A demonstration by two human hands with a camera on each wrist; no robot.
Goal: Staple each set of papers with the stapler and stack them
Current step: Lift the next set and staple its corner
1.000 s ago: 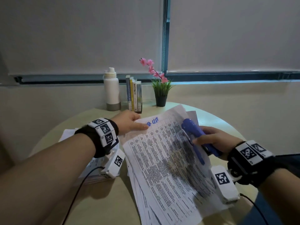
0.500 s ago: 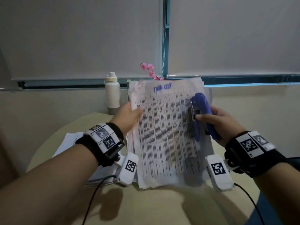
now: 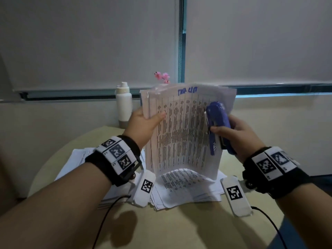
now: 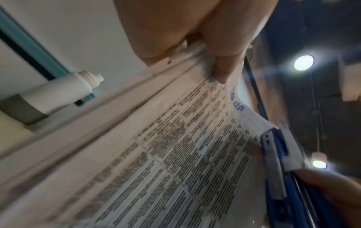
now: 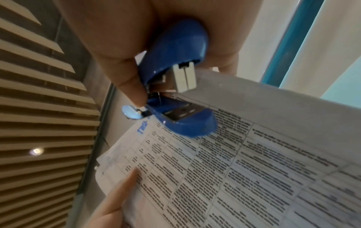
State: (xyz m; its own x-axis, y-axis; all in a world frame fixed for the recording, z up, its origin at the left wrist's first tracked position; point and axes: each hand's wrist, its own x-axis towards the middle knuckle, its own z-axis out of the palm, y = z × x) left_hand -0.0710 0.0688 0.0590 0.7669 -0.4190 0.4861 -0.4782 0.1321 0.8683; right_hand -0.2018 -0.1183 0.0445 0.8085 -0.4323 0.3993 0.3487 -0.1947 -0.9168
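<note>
The set of white printed sheets with a blue handwritten heading stands nearly upright above the round pale-yellow table, its long axis running up and down and its lower edge curling onto the loose printed papers lying flat beneath it. The left hand holds the set by its left edge, thumb across the front sheet and the fingers behind, so that grip is clamped on the paper. The right hand is wrapped round the blue plastic stapler, which points upward along the set's right edge, near the top right corner. In the right wrist view the stapler's mouth stands a little apart, the blue base lying against the printed face and the metal head on the far side of the sheet edge, so the paper appears to sit between them; it does not look squeezed home yet. The coming move turns on that corner: the stapler is already at the paper's right side, and the right hand is the one placed to press while the left steadies the opposite edge. Another spread of white sheets lies on the table under the left wrist, seemingly the stack for finished sets. A white bottle with a grey base stands behind.
</note>
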